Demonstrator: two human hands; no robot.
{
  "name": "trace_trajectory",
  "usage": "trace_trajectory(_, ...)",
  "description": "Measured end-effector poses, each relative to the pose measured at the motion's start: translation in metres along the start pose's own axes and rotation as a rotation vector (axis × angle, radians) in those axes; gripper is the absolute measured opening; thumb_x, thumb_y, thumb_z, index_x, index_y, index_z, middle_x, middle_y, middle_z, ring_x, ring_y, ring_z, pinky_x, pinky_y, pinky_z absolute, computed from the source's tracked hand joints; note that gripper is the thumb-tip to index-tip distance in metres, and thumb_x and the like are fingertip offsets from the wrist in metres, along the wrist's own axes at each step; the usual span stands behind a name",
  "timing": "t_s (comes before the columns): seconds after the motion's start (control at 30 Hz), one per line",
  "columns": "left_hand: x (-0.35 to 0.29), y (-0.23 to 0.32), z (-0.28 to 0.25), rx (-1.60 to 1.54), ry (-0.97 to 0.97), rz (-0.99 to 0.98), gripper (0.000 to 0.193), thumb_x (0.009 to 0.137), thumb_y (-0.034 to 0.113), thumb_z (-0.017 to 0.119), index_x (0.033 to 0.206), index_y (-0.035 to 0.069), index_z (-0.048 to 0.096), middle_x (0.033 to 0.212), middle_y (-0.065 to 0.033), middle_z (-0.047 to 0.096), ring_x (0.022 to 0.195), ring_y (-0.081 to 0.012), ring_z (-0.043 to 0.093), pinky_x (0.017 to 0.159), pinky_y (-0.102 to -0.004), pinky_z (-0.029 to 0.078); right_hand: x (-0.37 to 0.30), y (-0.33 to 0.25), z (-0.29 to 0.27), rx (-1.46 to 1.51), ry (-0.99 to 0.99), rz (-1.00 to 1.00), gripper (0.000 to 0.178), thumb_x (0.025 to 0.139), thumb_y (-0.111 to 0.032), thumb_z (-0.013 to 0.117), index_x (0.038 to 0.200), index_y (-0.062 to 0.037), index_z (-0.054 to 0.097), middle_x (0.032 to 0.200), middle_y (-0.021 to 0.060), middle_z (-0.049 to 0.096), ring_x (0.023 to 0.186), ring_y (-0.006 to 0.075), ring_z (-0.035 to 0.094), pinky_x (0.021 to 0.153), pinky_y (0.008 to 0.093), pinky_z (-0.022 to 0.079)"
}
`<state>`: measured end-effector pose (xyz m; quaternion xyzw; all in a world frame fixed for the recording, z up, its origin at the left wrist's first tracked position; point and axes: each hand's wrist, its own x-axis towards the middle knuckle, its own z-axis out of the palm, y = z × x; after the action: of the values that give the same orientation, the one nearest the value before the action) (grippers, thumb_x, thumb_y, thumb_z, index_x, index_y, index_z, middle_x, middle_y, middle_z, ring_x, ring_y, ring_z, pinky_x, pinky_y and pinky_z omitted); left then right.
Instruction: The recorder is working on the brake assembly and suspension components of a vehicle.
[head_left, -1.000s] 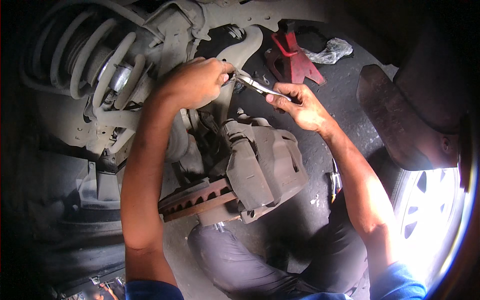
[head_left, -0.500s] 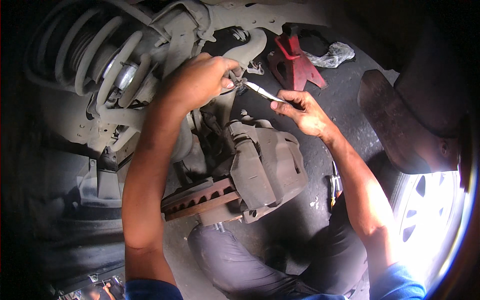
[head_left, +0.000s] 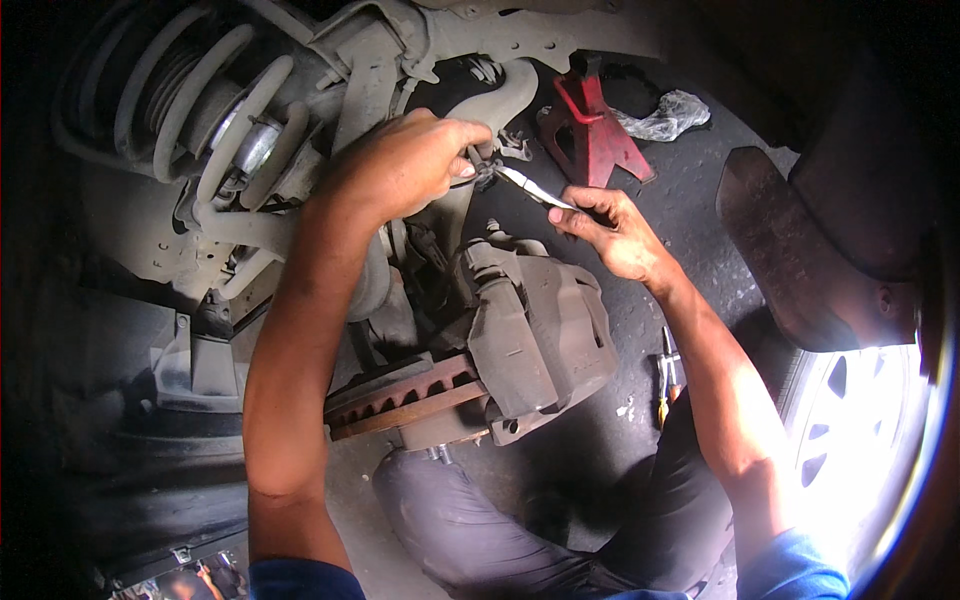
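Note:
Beyond the brake caliper (head_left: 530,330), my left hand (head_left: 425,160) is closed, its thumb and fingers pinched around a small dark part (head_left: 482,165). My right hand (head_left: 615,235) grips the near end of a slim, bright metal hand tool (head_left: 530,187), whose far tip meets that dark part. Glare and the small size hide the tool's exact kind and jaw. Below both hands sit the caliper and the rusty brake disc (head_left: 410,400). A pale curved suspension arm (head_left: 505,95) runs just behind the left fingertips.
A coil spring (head_left: 190,110) rises at the upper left. On the floor stands a red jack stand (head_left: 595,130) beside crumpled clear plastic (head_left: 670,115). Pliers (head_left: 667,380) lie near my right forearm. A brightly lit wheel (head_left: 850,430) is at the right, below a dark curved panel (head_left: 800,250).
Both hands keep their grips, and the tool's tip stays at the small dark part. My right hand and the tool have shifted slightly down and right in the picture.

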<state>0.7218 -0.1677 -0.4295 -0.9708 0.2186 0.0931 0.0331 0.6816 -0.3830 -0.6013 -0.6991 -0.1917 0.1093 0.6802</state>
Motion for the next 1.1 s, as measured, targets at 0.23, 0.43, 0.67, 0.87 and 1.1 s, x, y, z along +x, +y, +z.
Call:
trace_trajectory(0.23,0.001,0.0,-0.002,0.061,-0.055,0.017,0.026,0.096,0.015,0.066,0.121,0.012,0.073,0.105,-0.0221,0.072,0.106,-0.0392,0.068,0.09,-0.048,0.052,-0.002,-0.003,0.004,-0.085,0.038,0.007,0.028,0.102,-0.024,0.066,0.088,-0.0001,0.063,0.074,-0.0012,0.054,0.075,0.0079,0.046,0.068,0.03,0.04)
trace_trajectory(0.43,-0.001,-0.007,0.004,0.113,-0.015,0.073,0.021,0.094,0.011,0.066,0.113,0.011,0.076,0.103,-0.0218,0.072,0.102,-0.0391,0.069,0.089,-0.0471,0.053,-0.003,-0.013,0.003,-0.202,0.036,-0.02,0.034,0.103,-0.033,0.064,0.09,-0.0012,0.062,0.068,0.0045,0.046,0.068,0.0121,0.044,0.062,0.035,0.04)
trace_trajectory(0.67,-0.004,0.002,-0.002,0.174,-0.029,0.073,0.019,0.091,0.013,0.07,0.108,0.009,0.077,0.101,-0.0225,0.072,0.1,-0.0389,0.07,0.087,-0.046,0.054,-0.006,-0.035,-0.001,-0.467,-0.015,-0.043,0.03,0.103,-0.03,0.06,0.096,-0.0002,0.062,0.071,0.022,0.056,0.065,0.0367,0.053,0.066,0.0466,0.044)
trace_trajectory(0.87,-0.004,0.007,-0.004,0.179,-0.041,0.1,0.021,0.09,0.016,0.071,0.105,0.001,0.074,0.096,-0.023,0.07,0.099,-0.0403,0.067,0.087,-0.0483,0.052,-0.008,-0.03,-0.003,-0.662,0.036,-0.284,0.028,0.103,-0.027,0.059,0.102,0.0008,0.063,0.085,0.0238,0.063,0.087,0.0443,0.063,0.078,0.0514,0.049)
trace_trajectory(1.1,-0.002,-0.009,0.006,0.206,0.063,0.218,0.018,0.086,0.013,0.074,0.101,0.003,0.076,0.098,-0.0229,0.072,0.098,-0.0388,0.071,0.086,-0.047,0.055,-0.01,-0.033,-0.004,-0.773,0.078,-0.327,0.03,0.101,-0.028,0.062,0.097,0.0014,0.062,0.089,0.0207,0.059,0.091,0.04,0.061,0.081,0.0511,0.048)
